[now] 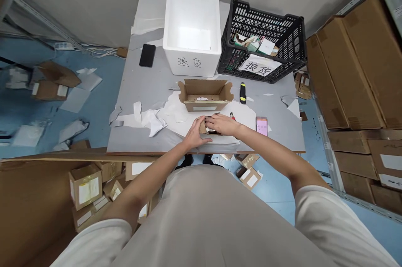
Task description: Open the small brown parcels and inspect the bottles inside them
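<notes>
At the table's front edge a small open cardboard box [203, 127] sits between my hands. My left hand [194, 136] is curled around its left side, thumb along the near side. My right hand [221, 124] reaches over the box from the right, its bent fingers on the rim and a dark part at the top. Something pale shows inside, too covered to make out. Just behind is a larger open cardboard box [205, 107] with a bit of white paper in it. To the right of my right hand lies a red cutter [232, 116], partly hidden.
At the back stand a white foam box [192, 63] and a black plastic crate [266, 75] holding small boxes. A black-yellow utility knife [243, 93], a lit phone [261, 126], a dark phone [147, 55] and torn paper [155, 124] lie about. Cartons [86, 191] fill a big box at lower left.
</notes>
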### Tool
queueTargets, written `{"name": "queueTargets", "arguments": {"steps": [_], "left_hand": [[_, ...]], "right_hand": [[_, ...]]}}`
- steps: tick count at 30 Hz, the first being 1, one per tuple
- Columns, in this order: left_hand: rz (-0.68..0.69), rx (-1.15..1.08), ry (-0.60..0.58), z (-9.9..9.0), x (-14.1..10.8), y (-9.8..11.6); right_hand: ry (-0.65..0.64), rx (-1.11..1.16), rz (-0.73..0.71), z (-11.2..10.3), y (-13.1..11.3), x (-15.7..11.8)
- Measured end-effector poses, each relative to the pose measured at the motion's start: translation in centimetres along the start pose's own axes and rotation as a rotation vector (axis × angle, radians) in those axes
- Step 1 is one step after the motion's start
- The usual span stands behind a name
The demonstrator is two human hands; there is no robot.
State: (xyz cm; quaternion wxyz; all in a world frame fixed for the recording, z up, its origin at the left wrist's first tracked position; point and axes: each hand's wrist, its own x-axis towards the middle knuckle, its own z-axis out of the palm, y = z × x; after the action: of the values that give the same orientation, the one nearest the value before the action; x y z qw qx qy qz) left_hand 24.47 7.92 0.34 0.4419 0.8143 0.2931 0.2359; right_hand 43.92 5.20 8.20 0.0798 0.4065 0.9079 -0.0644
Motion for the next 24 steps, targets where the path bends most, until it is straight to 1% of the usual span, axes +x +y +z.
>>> {"name": "queueTargets", "arguments": {"steps": [2, 4, 8, 10, 13, 16, 18, 20, 22, 24], "left_hand": [[-0.067, -0.054, 0.041, 0.4, 0.1, -0.5], [-0.115, -0.100, 0.052, 0.6, 0.3, -1.0], [-0.120, -0.085, 0.047, 0.4, 0.3, -1.7], [-0.113, -0.051, 0.053, 0.2, 0.2, -1.8], [-0.112, 0.001, 0.089, -0.1, 0.0, -1.8], [-0.111, 0.014, 0.136, -1.0, -0.4, -2.0], [-0.118, 0.006, 0.171, -2.2, -1.0, -2.4], [-0.135, 0.014, 0.213, -3.8, -1.8, -3.3], [-0.176, 0.045, 0.261, -5.5, -2.7, -4.3], [-0.230, 0.084, 0.318, -6.9, -3.5, -5.4]], "right_hand": [[-0.033, -0.036, 0.012, -0.2, -0.1, 0.9], [-0.079, -0.071, 0.012, -0.3, -0.3, 1.6], [-0.161, -0.070, -0.050, -1.4, -0.7, 2.3], [-0.144, -0.032, -0.056, -2.8, -0.7, 2.2], [-0.048, 0.054, -0.034, -6.0, -0.4, 1.5], [0.082, 0.159, 0.001, -10.4, 0.0, -0.2], [0.177, 0.246, 0.043, -13.4, 0.2, -2.1], [0.271, 0.330, 0.116, -16.0, 0.1, -4.2], [0.352, 0.387, 0.208, -17.6, -0.1, -6.3], [0.402, 0.407, 0.285, -17.8, -0.4, -7.6]]}}
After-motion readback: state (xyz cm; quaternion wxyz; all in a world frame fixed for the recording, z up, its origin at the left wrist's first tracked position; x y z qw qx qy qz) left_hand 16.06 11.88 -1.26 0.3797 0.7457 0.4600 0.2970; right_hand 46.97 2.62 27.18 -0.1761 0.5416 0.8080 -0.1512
